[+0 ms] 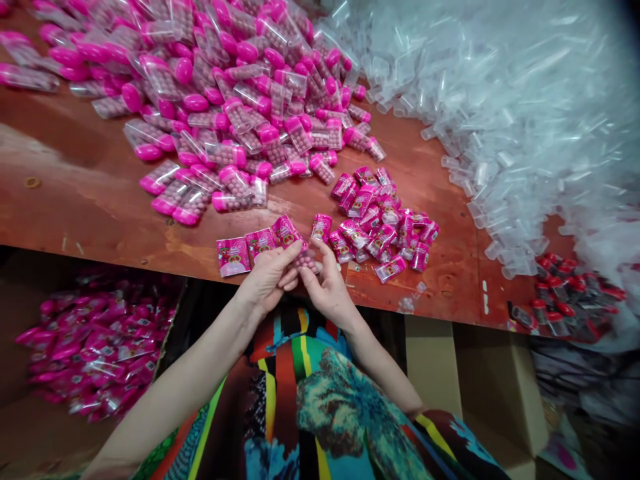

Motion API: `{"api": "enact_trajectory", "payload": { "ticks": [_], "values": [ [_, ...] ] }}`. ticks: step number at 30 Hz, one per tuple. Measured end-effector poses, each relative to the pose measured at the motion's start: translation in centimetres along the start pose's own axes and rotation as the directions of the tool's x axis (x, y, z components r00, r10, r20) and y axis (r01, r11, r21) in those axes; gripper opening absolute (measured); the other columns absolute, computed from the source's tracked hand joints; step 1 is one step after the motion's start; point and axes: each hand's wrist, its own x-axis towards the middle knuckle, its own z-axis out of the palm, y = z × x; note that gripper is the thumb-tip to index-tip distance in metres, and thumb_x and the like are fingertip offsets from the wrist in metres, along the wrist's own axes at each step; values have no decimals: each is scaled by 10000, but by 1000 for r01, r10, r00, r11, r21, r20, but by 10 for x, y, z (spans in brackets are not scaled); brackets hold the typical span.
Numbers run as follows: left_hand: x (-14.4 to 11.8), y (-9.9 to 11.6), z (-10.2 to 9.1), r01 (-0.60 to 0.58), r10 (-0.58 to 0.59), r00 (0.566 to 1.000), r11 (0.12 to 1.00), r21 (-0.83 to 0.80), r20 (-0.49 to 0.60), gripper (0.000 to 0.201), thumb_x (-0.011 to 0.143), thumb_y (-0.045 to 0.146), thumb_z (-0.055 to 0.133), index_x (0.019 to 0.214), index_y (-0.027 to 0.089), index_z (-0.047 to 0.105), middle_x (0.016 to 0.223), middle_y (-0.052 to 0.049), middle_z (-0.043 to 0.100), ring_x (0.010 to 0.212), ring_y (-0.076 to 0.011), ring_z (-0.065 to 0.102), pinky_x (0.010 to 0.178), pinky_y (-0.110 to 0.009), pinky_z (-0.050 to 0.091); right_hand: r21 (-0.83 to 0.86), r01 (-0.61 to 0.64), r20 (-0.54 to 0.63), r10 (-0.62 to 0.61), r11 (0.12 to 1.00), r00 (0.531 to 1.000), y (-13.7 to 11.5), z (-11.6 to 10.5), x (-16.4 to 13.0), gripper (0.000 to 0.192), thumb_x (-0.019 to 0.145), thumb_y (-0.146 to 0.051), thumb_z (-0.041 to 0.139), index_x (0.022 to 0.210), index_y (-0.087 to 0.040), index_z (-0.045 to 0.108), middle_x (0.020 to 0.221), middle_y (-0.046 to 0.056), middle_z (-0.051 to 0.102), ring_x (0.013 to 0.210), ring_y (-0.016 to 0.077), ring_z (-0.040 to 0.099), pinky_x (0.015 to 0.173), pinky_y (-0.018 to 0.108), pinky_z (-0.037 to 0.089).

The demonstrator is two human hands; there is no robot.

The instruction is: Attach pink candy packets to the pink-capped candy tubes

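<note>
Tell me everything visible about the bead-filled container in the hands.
The small container looks like clear plastic, with round pinkish beads showing inside. It is held between the left hand and right hand, near the front edge of the table. A pink wrapper is at its upper left; whether it overlaps is unclear. The hands hide its ends.

It seems a packing workshop. Pink-capped containers (240, 115) and clear tubes (480, 133) crowd the tabletop (95, 180). Cartons (433, 360) stand below its near edge.
</note>
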Motion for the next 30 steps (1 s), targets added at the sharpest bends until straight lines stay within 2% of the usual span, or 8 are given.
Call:
{"api": "enact_trajectory", "payload": {
  "ticks": [3,6,9,14,17,21,28,30],
  "values": [
    [-2,-4,-1,7,-7,999,1000,12,49,342,770,413,831,781,101,690,557,16,578,333,17,233,341,-140,247,121,-72,20,70,990,997,-2,-1,1,616,931,-451,657,1448,-298,358,857,-38,563,668,94,558,588,214,485],
    [-5,-6,-3,5,-6,998,1000,26,60,334,783,415,821,791,111,682,505,61,489,333,5,250,351,-145,272,247,-150,54,141,957,989,-3,-3,2,619,915,-466,675,1427,-315,362,883,-44,551,555,59,468,445,172,365],
    [-7,-7,-3,16,-18,999,998,61,35,356,769,438,828,775,129,651,509,56,501,337,-11,304,356,-155,294,253,-152,61,141,956,988,1,-3,1,599,922,-450,674,1427,-331,374,937,-35,554,577,51,483,458,165,381],
    [-8,-10,3,-14,22,997,995,99,-80,405,733,450,853,690,156,578,436,82,423,330,-26,311,345,-158,286,94,-51,-11,52,994,999,14,2,-3,600,922,-436,678,1438,-303,402,986,-6,575,721,75,560,605,192,498],
    [-9,-11,5,-10,20,994,996,91,-110,403,732,455,853,693,152,590,445,84,422,326,-20,293,337,-157,273,180,-129,34,125,975,992,13,1,-2,665,908,-480,683,1454,-302,346,795,-64,522,545,62,464,456,170,397],
    [-8,-5,4,19,-16,999,998,53,-49,418,738,493,838,743,129,634,542,43,526,336,-5,306,337,-158,272,275,-198,131,168,941,977,1,-4,0,680,915,-524,663,1454,-315,305,650,-116,442,408,51,293,353,168,233],
    [-7,-5,6,-41,49,995,995,88,-84,387,760,452,830,681,133,626,425,65,436,305,-13,264,333,-168,263,216,-180,45,174,960,984,-5,0,-3,746,900,-478,699,1481,-270,280,651,-114,474,448,54,364,397,172,275],
    [-7,-8,7,-57,65,992,995,76,-105,368,781,451,812,709,130,648,415,72,418,305,-16,256,333,-167,263,249,-197,57,188,948,980,-3,1,-2,751,904,-492,688,1491,-278,271,638,-125,450,424,48,331,386,169,266]
  ]
}}
